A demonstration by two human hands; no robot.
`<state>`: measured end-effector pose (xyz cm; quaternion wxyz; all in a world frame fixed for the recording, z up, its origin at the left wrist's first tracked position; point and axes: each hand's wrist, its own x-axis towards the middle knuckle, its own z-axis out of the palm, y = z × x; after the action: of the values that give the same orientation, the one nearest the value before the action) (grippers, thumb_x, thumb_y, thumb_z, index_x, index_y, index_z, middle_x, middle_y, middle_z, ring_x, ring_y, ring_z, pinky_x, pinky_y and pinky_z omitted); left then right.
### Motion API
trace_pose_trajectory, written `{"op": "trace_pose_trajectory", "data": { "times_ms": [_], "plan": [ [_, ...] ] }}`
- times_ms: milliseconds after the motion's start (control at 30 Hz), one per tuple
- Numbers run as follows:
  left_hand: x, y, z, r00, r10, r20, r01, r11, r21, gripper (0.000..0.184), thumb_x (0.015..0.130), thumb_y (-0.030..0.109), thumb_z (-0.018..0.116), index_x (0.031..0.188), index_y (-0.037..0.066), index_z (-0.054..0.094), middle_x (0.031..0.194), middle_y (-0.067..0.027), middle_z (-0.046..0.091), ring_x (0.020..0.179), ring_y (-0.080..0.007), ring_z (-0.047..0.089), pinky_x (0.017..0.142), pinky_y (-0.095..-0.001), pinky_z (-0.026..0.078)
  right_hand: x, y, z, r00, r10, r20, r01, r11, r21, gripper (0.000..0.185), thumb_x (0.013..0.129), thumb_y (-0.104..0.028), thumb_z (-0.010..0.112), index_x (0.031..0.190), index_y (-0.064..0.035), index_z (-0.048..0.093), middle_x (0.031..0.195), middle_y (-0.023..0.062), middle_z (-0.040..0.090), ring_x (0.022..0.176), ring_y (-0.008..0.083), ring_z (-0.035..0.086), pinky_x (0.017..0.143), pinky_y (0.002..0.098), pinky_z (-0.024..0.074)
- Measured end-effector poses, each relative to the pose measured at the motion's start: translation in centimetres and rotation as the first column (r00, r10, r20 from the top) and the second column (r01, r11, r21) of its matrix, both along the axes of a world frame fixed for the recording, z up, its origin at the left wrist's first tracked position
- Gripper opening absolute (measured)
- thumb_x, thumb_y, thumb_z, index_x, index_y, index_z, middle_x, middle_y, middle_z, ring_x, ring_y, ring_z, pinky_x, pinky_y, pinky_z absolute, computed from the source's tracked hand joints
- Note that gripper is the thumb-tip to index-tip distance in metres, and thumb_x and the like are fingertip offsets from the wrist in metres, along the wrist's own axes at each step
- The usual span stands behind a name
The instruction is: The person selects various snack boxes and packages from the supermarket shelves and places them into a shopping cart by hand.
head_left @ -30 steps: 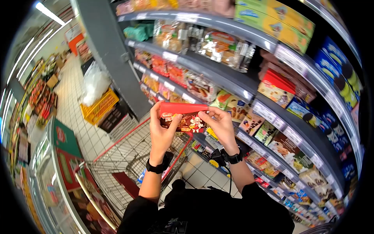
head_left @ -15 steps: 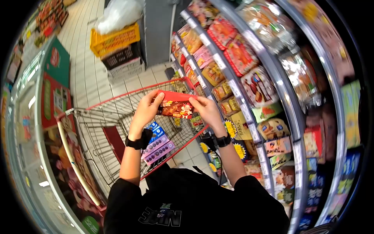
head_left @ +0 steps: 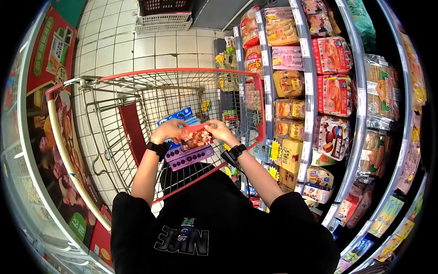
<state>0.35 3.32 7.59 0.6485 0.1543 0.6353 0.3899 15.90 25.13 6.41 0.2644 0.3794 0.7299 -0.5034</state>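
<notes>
A red and brown snack packet (head_left: 197, 138) is held up between my two hands, over the shopping cart (head_left: 182, 69). My left hand (head_left: 169, 131) pinches the packet's left end. At its upper right corner, the fingers of my right hand (head_left: 221, 131) are closed on it. Just below the packet, a purple box pack (head_left: 190, 158) with a row of dark round marks lies in the cart. A blue pack (head_left: 178, 116) lies behind it, partly covered by my left hand. Each wrist wears a black band.
Shelves with packaged breads and snacks (head_left: 335, 95) run along the right. A freezer cabinet (head_left: 45, 182) with a red printed side stands at the left. Stacked crates (head_left: 163, 22) stand on the tiled floor (head_left: 150, 48) ahead. The cart has a red panel (head_left: 132, 132) inside.
Both hands have lowered the packet toward the packs in the cart. The view has tilted further down and turned, so the cart and shelves sit differently in it.
</notes>
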Motion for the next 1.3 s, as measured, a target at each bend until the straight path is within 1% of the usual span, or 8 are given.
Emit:
{"op": "trace_pose_trajectory", "data": {
  "times_ms": [400,500,633,767,833,967,1100,1300],
  "plan": [
    [8.1,-1.4,-0.9,0.947,-0.153,-0.283,0.109,0.980,-0.167,0.025,0.078,0.012,0.070,0.100,0.000,0.070,0.078,-0.0160,0.070,0.059,-0.0231,0.069,0.055,-0.0315,0.055,3.7,-2.5,1.5,0.973,0.222,0.068,-0.223,0.975,0.002,0.036,0.083,-0.028,0.075,0.099,0.0035,0.066,0.072,0.0073,0.065,0.052,0.0131,0.060,0.051,0.0289,0.0490],
    [10.4,-0.7,-2.6,0.871,-0.201,-0.448,0.148,0.977,-0.151,0.023,0.076,0.012,0.071,0.095,-0.001,0.071,0.077,-0.0162,0.070,0.059,-0.0230,0.069,0.056,-0.0316,0.056,5.7,-2.9,2.4,0.930,0.359,0.077,-0.367,0.907,0.205,0.038,0.083,-0.035,0.069,0.095,0.0009,0.071,0.081,0.0208,0.069,0.077,0.0325,0.068,0.071,0.0404,0.0515],
    [12.0,0.1,-1.6,0.902,-0.092,-0.423,0.018,0.984,-0.175,0.020,0.076,0.010,0.071,0.087,-0.006,0.069,0.072,-0.0162,0.069,0.059,-0.0234,0.070,0.056,-0.0319,0.056,9.0,-2.7,4.2,0.977,0.207,-0.059,-0.194,0.965,0.177,0.040,0.086,-0.036,0.066,0.099,0.0013,0.070,0.087,0.0228,0.070,0.083,0.0337,0.069,0.075,0.0401,0.0522],
    [13.8,1.1,-2.4,0.741,-0.141,-0.657,-0.002,0.977,-0.211,0.016,0.076,0.011,0.072,0.079,-0.004,0.069,0.070,-0.0156,0.069,0.056,-0.0222,0.069,0.056,-0.0329,0.056,12.6,-1.7,6.3,0.964,0.044,-0.264,-0.011,0.992,0.125,0.042,0.089,-0.033,0.066,0.111,0.0034,0.065,0.099,0.0143,0.071,0.092,0.0209,0.068,0.080,0.0312,0.0524],
    [14.7,1.7,-2.1,0.568,-0.205,-0.797,0.043,0.975,-0.220,0.037,0.070,0.031,0.077,0.076,-0.005,0.069,0.077,-0.0233,0.069,0.072,-0.0329,0.070,0.068,-0.0408,0.056,15.6,-1.0,8.0,0.935,-0.090,-0.344,0.123,0.990,0.074,0.041,0.090,-0.032,0.066,0.112,0.0021,0.065,0.099,0.0134,0.071,0.092,0.0197,0.068,0.080,0.0310,0.0525],
    [17.7,5.9,4.3,0.552,-0.372,-0.746,0.092,0.917,-0.388,0.050,0.072,0.038,0.072,0.094,-0.007,0.068,0.099,-0.0305,0.066,0.098,-0.0415,0.064,0.086,-0.0456,0.052,23.2,1.1,12.3,0.863,-0.246,-0.441,0.274,0.962,0.000,0.039,0.090,-0.032,0.065,0.113,0.0000,0.065,0.101,0.0128,0.071,0.092,0.0195,0.068,0.080,0.0316,0.0529],
    [23.5,14.4,10.8,0.369,0.004,-0.929,0.187,0.979,0.078,0.041,0.079,0.033,0.072,0.096,-0.004,0.066,0.096,-0.0262,0.067,0.095,-0.0407,0.064,0.083,-0.0458,0.052,29.6,3.7,15.3,0.825,-0.293,-0.483,0.356,0.933,0.042,0.037,0.091,-0.031,0.064,0.112,0.0004,0.064,0.101,0.0139,0.071,0.090,0.0188,0.067,0.079,0.0318,0.0529],
    [37.0,25.9,28.5,0.672,0.192,-0.715,0.412,0.706,0.577,0.022,0.086,0.013,0.067,0.101,-0.003,0.064,0.092,-0.0187,0.069,0.085,-0.0289,0.068,0.074,-0.0348,0.053,37.3,7.5,22.3,0.485,-0.488,-0.726,0.632,0.769,-0.094,0.032,0.092,-0.021,0.066,0.113,0.0023,0.063,0.105,0.0097,0.070,0.096,0.0147,0.065,0.085,0.0290,0.0516]
  ]
}}
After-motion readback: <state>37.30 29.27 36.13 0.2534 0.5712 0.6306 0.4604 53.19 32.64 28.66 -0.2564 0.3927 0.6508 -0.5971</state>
